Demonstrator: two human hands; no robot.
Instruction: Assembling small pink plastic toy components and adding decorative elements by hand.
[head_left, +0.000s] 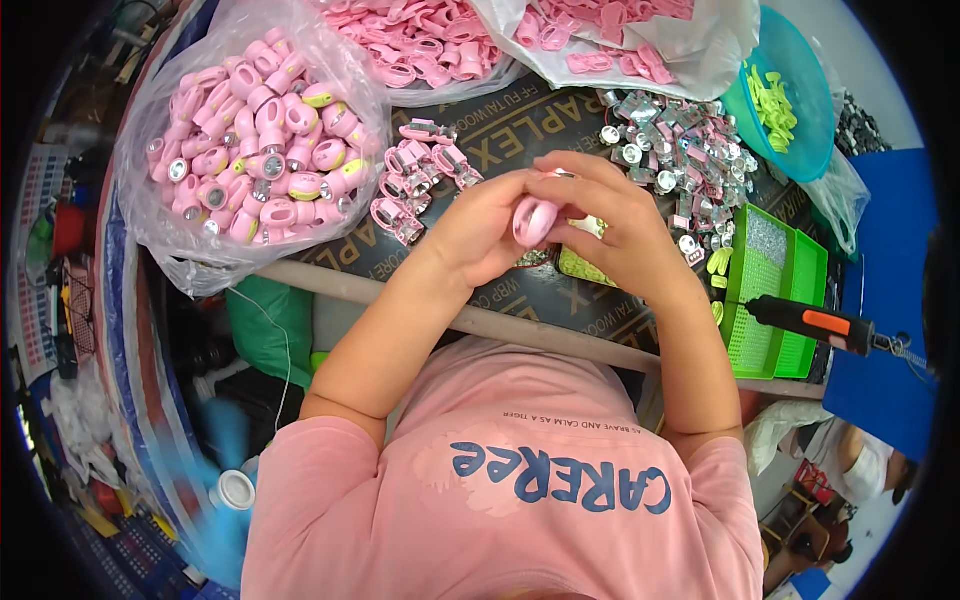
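Above the near edge of the dark table, my left hand point(478, 232) and my right hand point(618, 212) are closed together around a small pink flashlight body point(535, 223). Its rounded end with an oval opening points toward me, and the fingers hide the rest of it. Beyond my left wrist lies a small heap of pink parts with metal pieces point(405, 185). Past my right hand spreads a pile of silvery lamp inserts point(680, 150). Partly hidden below my right hand is a container of yellow-green pieces point(585, 265).
A clear bag of pink flashlights point(265, 150) stands at the left. Bags of loose pink shells point(430, 45) lie at the back. Rightward are a teal bowl point(815, 110), a green basket point(745, 340) holding small screws, and a black-and-orange electric screwdriver point(815, 325) across it.
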